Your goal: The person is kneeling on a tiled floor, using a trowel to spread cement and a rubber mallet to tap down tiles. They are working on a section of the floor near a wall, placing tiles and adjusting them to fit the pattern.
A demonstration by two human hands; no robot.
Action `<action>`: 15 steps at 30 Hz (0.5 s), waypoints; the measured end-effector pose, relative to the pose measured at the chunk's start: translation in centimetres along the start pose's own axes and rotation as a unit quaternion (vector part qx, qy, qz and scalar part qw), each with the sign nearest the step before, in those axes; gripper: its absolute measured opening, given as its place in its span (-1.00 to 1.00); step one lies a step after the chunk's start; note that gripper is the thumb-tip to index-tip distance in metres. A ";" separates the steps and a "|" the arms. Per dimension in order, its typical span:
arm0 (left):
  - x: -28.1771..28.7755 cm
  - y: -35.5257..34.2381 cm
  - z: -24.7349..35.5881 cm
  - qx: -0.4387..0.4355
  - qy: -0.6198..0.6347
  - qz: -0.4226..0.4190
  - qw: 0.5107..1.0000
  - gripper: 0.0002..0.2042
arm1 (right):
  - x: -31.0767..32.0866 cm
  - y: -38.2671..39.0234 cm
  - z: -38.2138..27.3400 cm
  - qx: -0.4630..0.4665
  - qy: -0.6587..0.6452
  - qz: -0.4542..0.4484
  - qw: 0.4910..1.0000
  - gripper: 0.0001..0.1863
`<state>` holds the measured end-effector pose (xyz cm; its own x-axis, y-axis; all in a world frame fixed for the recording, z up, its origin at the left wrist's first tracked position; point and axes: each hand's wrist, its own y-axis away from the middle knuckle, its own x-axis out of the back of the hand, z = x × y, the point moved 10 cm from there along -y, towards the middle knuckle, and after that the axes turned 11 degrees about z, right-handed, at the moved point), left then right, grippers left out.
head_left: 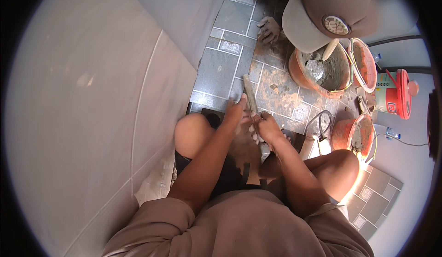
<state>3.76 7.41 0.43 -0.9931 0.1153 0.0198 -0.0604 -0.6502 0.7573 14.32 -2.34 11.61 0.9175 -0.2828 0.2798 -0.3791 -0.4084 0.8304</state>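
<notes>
My right hand is closed round a long, pale, mortar-smeared handle that looks like a hammer's. The hammer slants across in front of me, its far end above the floor tiles and a grey, blocky end showing below my fist near my lap. Just left of the handle is my left hand, slightly blurred, with its fingers stretched out and apart. Whether it touches the handle I cannot tell. Grey patterned floor tiles with pale joints lie beyond both hands.
Opposite me crouches a person in a brown cap, one dusty hand on the floor. Mortar-filled orange buckets stand at the right, near a red-lidded pail and another orange bucket. A large tiled wall closes off my left.
</notes>
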 end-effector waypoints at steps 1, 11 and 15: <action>-1.6 3.5 -0.1 0.136 0.118 -0.068 0.981 -0.52 | 0.3 1.8 0.4 -0.018 0.003 -0.010 1.000 -0.39; -4.2 6.0 0.6 0.210 0.455 -0.035 0.864 -0.65 | 5.5 12.1 -6.2 0.170 0.036 -0.125 0.977 -0.33; -5.2 7.7 -4.5 0.287 0.406 0.006 0.867 -0.51 | 9.0 9.5 -7.6 0.164 0.074 -0.020 0.983 -0.33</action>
<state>8.05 -1.56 3.21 -0.7502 -0.6080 -0.2601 -0.2218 -0.1391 0.9651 19.86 -2.15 25.71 0.9305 -0.1422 0.3376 -0.3394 -0.6815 0.6484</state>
